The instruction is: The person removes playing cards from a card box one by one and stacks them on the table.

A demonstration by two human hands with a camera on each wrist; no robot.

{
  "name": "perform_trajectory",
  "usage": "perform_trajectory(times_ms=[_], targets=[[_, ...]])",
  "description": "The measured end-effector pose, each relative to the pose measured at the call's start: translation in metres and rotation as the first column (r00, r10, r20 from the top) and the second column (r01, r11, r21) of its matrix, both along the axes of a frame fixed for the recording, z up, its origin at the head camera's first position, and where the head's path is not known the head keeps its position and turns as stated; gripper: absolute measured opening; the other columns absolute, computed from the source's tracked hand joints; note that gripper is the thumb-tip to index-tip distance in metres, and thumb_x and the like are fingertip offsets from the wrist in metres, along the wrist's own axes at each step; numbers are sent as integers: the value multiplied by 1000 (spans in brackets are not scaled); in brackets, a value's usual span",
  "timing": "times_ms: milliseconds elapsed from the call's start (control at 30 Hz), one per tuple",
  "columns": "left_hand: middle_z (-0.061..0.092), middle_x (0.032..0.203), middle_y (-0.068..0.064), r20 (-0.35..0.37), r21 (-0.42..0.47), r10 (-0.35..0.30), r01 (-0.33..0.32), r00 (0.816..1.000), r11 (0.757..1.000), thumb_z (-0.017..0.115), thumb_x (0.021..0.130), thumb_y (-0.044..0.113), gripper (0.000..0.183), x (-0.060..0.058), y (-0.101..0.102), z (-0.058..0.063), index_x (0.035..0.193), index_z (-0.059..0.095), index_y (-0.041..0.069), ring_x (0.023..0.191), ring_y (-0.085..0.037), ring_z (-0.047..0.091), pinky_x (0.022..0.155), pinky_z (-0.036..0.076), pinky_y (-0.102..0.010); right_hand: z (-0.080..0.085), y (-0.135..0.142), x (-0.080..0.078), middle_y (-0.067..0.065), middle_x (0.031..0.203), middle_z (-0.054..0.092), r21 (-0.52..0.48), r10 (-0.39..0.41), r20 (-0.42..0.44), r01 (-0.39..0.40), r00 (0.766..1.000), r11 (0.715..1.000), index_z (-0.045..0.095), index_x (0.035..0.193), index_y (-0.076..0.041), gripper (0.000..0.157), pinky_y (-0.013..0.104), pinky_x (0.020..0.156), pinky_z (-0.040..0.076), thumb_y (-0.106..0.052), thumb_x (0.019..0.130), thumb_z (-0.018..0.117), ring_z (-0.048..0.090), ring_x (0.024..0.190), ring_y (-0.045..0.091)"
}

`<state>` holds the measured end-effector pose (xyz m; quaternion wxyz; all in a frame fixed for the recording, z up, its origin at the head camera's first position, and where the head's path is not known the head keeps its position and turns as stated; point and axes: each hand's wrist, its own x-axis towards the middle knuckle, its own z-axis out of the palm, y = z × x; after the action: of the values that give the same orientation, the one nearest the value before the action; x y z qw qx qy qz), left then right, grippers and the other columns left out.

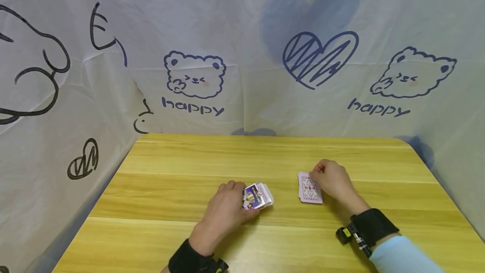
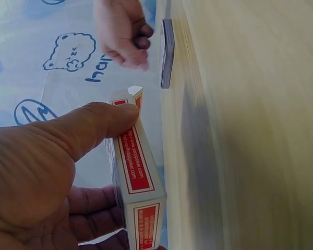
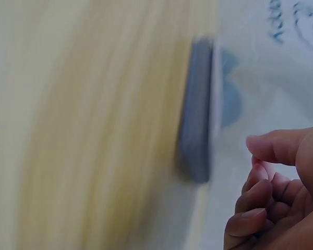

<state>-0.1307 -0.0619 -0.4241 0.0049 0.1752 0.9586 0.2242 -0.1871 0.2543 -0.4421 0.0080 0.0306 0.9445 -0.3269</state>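
My left hand grips a playing card box with a purple picture on top, thumb along its near side. In the left wrist view the box shows red printed panels on white, and a flap stands up at its far end. To the right, a deck of playing cards lies face down on the table, its backs patterned in red and pink. My right hand is at the deck's upper right corner. In the right wrist view, its loosely curled fingers hold nothing, beside the blurred deck.
The wooden table has rounded far corners. White cloth with drawn bears and hearts hangs behind it and along its sides. Black straps with small cameras are on both wrists.
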Motion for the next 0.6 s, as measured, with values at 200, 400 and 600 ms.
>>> perform_trajectory(times_ms=[200,400,600], targets=[[65,106,-10,-12,-4,-23,23,1000,1000,94,77,41,73,1,3,-2,128,65,-2,89,-20,55,69,50,-33,14,-38,27,11,81,69,-198,53,-62,-64,997,978,75,101,-4,18,30,55,39,-20,104,65,49,58,17],[65,107,-10,-22,-16,-31,31,999,999,94,78,42,73,2,4,-4,128,65,-2,90,-21,55,69,50,-33,14,-79,45,5,89,76,-322,56,-73,-77,996,943,80,96,-7,12,26,63,45,-15,99,72,56,71,14],[65,111,-12,-30,3,-47,47,998,999,93,79,40,73,2,4,-5,130,64,-3,92,-22,56,73,50,-33,8,-97,53,1,86,76,-372,76,-33,-83,997,925,81,92,-9,11,24,59,42,-14,97,73,55,68,13]])
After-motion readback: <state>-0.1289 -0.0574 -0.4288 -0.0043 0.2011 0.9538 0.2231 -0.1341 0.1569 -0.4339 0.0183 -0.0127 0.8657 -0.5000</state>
